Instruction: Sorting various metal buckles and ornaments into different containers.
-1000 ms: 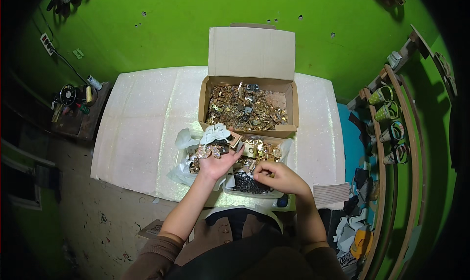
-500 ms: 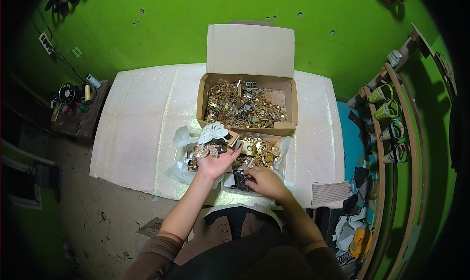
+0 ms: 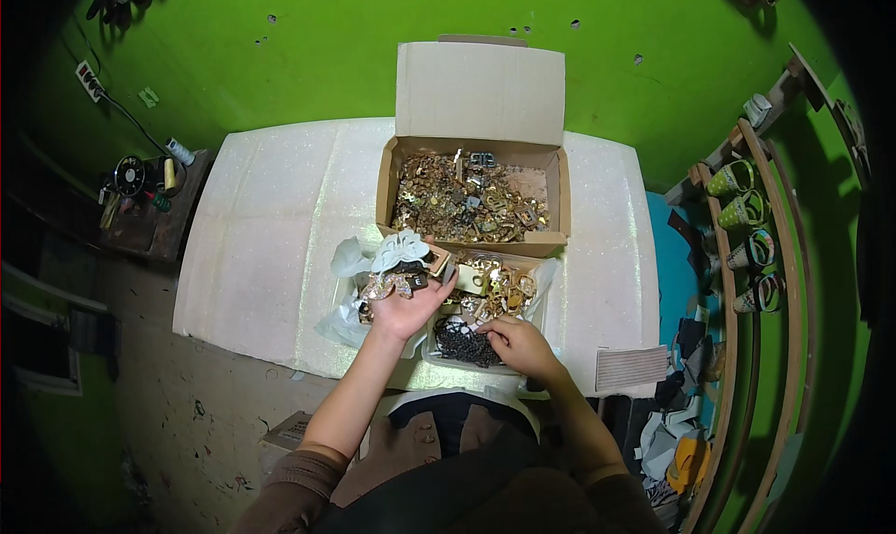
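Note:
My left hand is palm up over the left part of a clear plastic tray, with its fingers curled around a small heap of ornaments. A pale white flower-shaped ornament, a glittery pinkish bow-like ornament and some dark and gold square pieces lie in it. My right hand is closed in a pinch at the black beads or chain in the tray's near compartment. Whatever its fingertips hold is too small to make out. Gold-coloured buckles lie in the compartment beyond.
Behind the tray stands an open cardboard box full of metal fittings, its lid raised. Plastic bags bunch beside the tray. A striped cloth piece lies at the table's right corner; a wooden rack with green shoes is farther right.
My right hand has drawn slightly right and its fingers have come together, uncovering more of the black beads. The left hand stays nearly in place with its ornaments.

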A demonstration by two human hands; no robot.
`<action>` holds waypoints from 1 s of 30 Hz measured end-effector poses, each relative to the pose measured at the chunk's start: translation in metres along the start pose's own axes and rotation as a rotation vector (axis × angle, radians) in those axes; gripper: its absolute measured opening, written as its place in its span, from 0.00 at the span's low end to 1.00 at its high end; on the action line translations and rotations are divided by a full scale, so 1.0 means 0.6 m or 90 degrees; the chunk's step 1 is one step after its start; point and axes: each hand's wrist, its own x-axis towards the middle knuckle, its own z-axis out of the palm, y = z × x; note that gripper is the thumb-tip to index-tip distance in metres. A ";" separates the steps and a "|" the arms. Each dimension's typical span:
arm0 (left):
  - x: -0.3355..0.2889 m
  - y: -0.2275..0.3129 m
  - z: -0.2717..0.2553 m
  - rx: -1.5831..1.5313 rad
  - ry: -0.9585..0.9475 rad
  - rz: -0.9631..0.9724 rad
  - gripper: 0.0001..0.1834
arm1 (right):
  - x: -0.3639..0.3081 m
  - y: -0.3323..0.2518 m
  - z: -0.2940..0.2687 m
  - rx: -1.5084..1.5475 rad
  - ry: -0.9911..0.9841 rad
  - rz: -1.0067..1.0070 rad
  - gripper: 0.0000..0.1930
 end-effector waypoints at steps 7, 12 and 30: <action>0.005 -0.015 -0.001 -0.032 -0.029 -0.060 0.20 | 0.007 0.002 0.064 -0.055 -0.133 -0.124 0.11; 0.000 -0.026 -0.005 -0.003 -0.051 -0.043 0.20 | 0.023 -0.013 0.058 -0.063 -0.189 -0.103 0.10; -0.007 -0.036 -0.028 0.085 0.035 -0.127 0.22 | 0.145 -0.119 -0.093 -0.024 -0.018 -0.268 0.11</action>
